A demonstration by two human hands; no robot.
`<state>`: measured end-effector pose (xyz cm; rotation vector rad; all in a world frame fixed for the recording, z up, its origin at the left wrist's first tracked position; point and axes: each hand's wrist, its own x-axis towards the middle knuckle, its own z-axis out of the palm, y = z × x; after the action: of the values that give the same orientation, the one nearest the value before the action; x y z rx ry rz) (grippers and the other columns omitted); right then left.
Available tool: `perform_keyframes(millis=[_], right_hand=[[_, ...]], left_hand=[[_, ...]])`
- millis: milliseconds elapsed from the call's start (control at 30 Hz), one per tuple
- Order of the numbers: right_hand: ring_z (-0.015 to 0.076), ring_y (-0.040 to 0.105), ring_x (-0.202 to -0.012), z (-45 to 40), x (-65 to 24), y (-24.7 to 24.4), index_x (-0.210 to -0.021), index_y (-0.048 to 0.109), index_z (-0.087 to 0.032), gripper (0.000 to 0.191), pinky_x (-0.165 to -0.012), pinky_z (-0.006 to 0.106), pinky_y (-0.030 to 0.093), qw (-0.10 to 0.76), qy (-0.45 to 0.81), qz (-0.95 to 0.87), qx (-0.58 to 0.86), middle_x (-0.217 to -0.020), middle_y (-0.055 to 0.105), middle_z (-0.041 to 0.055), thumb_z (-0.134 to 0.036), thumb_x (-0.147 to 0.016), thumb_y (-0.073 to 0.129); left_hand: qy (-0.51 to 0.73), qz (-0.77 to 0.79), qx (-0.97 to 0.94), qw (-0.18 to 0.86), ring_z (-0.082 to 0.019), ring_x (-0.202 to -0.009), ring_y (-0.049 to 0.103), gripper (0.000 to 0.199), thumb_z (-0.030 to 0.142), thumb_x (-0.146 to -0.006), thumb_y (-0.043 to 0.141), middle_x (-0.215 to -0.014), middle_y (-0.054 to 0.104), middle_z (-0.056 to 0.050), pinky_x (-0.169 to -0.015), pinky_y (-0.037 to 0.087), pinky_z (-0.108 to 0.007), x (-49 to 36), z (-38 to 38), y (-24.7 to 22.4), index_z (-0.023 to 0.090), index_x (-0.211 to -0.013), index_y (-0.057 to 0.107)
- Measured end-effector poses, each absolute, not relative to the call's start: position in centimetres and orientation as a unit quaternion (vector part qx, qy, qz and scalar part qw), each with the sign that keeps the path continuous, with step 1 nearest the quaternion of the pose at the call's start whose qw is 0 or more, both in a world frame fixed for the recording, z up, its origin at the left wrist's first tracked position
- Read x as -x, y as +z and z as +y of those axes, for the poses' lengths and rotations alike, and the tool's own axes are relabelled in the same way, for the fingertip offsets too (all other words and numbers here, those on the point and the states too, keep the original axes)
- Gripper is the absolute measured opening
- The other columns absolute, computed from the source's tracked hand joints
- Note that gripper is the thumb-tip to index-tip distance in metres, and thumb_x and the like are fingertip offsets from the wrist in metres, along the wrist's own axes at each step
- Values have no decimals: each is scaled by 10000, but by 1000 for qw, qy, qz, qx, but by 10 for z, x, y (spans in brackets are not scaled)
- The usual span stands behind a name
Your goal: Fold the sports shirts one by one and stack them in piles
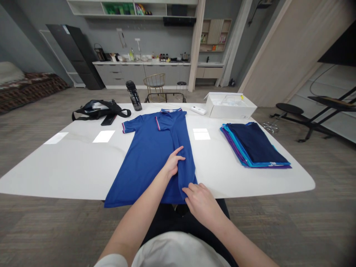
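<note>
A blue polo shirt point(150, 155) lies on the white table point(75, 167), its collar at the far end and its hem hanging slightly over the near edge. The shirt's right side is folded inward, with that sleeve lying across the chest. My left hand point(172, 163) rests on the shirt beside the folded strip, index finger and thumb stretched apart; its other fingers are partly hidden. Close to the lower right corner, my right hand point(200, 200) pinches the edge of the folded fabric.
Folded shirts point(253, 144) are stacked on the right of the table. Along the far edge are a black bag point(97, 109), a phone point(108, 119), a dark bottle point(134, 96), a small white device point(198, 110) and a white box point(230, 107).
</note>
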<state>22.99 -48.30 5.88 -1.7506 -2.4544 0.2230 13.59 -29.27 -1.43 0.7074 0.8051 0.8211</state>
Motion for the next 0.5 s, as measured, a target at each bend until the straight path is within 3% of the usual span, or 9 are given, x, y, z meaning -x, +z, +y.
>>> perform_keyframes(millis=[100,300,500], right_hand=[[220,619,-844,-487,-233,57,-996,664,-217,216,-796,369,413,83,53,-806,584,-887,654,56,-138,-979,464],[227,566,-855,-491,-240,47,-859,574,-219,91,-770,360,406,146,19,-779,610,-887,620,47,-224,-947,601],[222,537,-817,-491,-233,25,-818,521,-221,157,-732,345,405,198,-8,-788,583,-846,584,32,-106,-874,612]], left_hand=[[355,386,-338,782,-185,-746,719,945,19,-659,681,-1059,762,-70,-695,591,-304,-134,-309,-6,272,-1532,426],[373,388,-362,761,-192,-835,713,819,97,-724,721,-1128,727,-69,-696,570,-278,-115,-350,-2,287,-1484,485],[488,396,-290,722,-170,-926,688,884,223,-739,835,-1108,678,-61,-778,552,-265,-95,-381,2,314,-1502,396]])
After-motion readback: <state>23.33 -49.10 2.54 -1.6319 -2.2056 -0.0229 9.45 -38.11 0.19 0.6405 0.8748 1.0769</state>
